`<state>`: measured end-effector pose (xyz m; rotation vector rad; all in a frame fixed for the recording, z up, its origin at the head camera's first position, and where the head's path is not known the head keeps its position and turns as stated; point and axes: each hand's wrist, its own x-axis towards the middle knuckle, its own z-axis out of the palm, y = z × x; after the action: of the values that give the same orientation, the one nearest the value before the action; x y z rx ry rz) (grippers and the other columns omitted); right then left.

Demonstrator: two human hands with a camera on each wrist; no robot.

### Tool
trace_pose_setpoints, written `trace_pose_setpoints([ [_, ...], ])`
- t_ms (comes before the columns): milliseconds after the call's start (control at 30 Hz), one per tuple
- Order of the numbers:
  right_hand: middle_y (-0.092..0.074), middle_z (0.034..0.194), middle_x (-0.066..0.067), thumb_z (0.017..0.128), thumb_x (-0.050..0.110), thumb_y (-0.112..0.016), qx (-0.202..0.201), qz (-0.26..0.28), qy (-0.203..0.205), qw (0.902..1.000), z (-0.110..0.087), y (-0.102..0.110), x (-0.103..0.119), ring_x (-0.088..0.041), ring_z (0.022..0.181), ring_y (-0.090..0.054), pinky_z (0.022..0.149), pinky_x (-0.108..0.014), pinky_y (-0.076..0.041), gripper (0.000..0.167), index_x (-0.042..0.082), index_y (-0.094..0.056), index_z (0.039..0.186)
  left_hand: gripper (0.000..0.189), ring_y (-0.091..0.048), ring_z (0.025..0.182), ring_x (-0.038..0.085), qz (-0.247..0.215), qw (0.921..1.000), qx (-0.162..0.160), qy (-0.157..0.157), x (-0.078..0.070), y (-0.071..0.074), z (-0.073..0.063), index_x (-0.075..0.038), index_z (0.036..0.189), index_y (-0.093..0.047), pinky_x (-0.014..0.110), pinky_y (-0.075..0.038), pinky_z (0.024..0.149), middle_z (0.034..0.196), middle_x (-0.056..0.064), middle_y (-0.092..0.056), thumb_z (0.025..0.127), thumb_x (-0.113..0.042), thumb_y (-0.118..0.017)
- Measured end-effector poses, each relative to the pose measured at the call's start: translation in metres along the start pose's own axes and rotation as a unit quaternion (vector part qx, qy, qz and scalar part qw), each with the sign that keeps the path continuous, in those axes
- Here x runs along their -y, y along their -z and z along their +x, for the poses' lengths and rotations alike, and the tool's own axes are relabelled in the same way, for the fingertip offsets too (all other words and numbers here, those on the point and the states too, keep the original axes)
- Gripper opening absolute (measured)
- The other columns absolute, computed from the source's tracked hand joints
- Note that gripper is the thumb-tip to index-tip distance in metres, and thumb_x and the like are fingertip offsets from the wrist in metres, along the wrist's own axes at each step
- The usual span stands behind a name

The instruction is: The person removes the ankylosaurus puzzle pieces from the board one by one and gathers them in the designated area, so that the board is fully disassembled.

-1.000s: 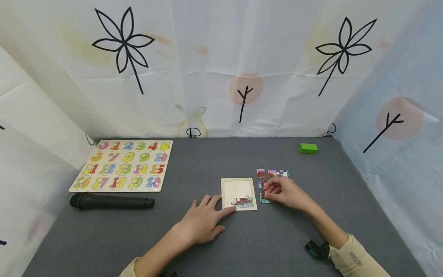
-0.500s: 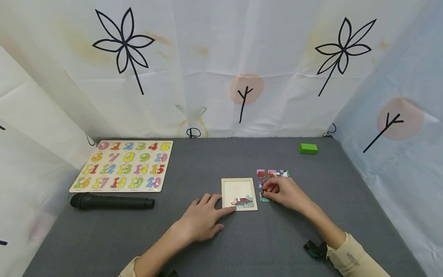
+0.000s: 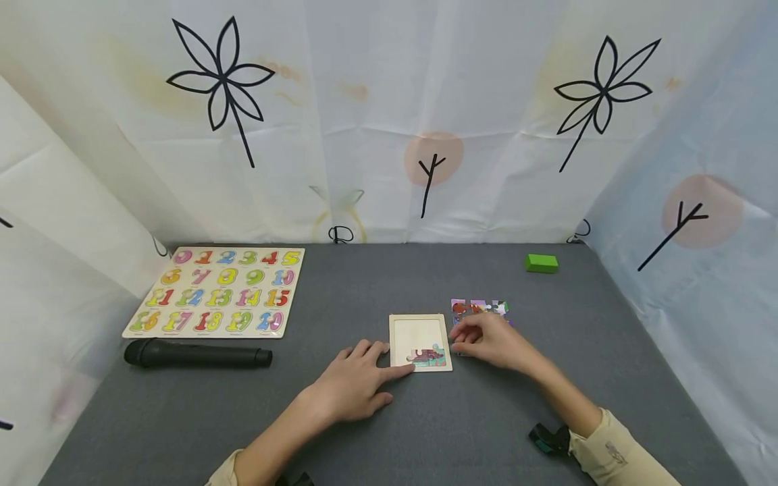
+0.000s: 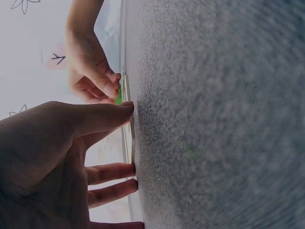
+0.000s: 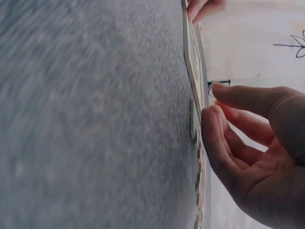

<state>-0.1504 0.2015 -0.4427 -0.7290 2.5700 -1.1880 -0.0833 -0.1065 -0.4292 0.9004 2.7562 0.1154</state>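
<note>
In the head view my left hand [image 3: 352, 386] lies on the table with fingers spread, its index fingertip touching the lower edge of a small wooden puzzle tray [image 3: 417, 324]. Joined puzzle pieces [image 3: 428, 356] with dark red and teal print sit in the tray's lower right. My right hand [image 3: 495, 343] hovers at the tray's right side, fingers loosely curled. The right wrist view shows a gap between its fingertips and no piece between them; a greenish puzzle piece [image 5: 193, 120] lies on the table by the lower fingertip. Other loose puzzle pieces [image 3: 478, 306] lie behind this hand.
A number board [image 3: 215, 291] lies at the back left, with a black microphone [image 3: 197, 354] in front of it. A green block [image 3: 541, 263] stands at the back right. White printed cloth [image 3: 365, 88] hangs around the table's back and sides.
My right hand has shifted left, toward the tray's right edge, and now covers most of the nearest loose piece. The left hand keeps its place at the tray.
</note>
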Motion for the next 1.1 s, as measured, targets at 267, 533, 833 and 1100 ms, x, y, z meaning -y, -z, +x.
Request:
trace_pose_setpoints([
  [267, -0.075, 0.086, -0.002, 0.092, 0.011, -0.086, 0.021, 0.032, 0.018, 0.9991, 0.008, -0.011, 0.009, -0.002, 0.074, -0.064, 0.07, -0.02, -0.056, 0.013, 0.004, -0.08, 0.102, 0.059, -0.054, 0.143, 0.031, -0.011, 0.9999, 0.007, 0.0, 0.0, 0.001, 0.0, -0.051, 0.156, -0.054, 0.061, -0.054, 0.111, 0.158, 0.008, -0.056, 0.101, -0.045, -0.075],
  [533, -0.08, 0.092, -0.006, 0.093, 0.013, -0.086, 0.058, 0.055, 0.033, 0.9962, 0.019, -0.024, 0.019, -0.003, 0.077, -0.07, 0.075, -0.022, -0.061, 0.016, 0.004, -0.08, 0.105, 0.059, -0.055, 0.141, 0.031, -0.003, 0.9999, -0.004, -0.01, 0.001, 0.001, 0.0, -0.051, 0.156, -0.055, 0.06, -0.055, 0.109, 0.157, 0.009, -0.057, 0.101, -0.044, -0.076],
  [833, -0.077, 0.086, -0.002, 0.091, 0.011, -0.087, 0.074, 0.019, 0.026, 0.9968, 0.027, -0.035, 0.022, 0.0, 0.073, -0.066, 0.07, -0.02, -0.057, 0.016, 0.006, -0.081, 0.105, 0.059, -0.055, 0.14, 0.031, -0.004, 0.9998, -0.009, -0.017, 0.003, 0.0, -0.001, -0.05, 0.155, -0.055, 0.059, -0.055, 0.108, 0.157, 0.008, -0.057, 0.101, -0.043, -0.076],
  [1100, -0.069, 0.082, 0.003, 0.089, 0.014, -0.089, 0.073, -0.017, 0.028, 0.9968, 0.031, -0.04, 0.027, 0.002, 0.065, -0.055, 0.063, -0.018, -0.049, 0.014, 0.009, -0.081, 0.1, 0.058, -0.053, 0.142, 0.03, -0.035, 0.9988, 0.018, -0.03, 0.009, 0.005, -0.002, -0.049, 0.156, -0.055, 0.059, -0.053, 0.111, 0.162, 0.008, -0.053, 0.102, -0.041, -0.074],
])
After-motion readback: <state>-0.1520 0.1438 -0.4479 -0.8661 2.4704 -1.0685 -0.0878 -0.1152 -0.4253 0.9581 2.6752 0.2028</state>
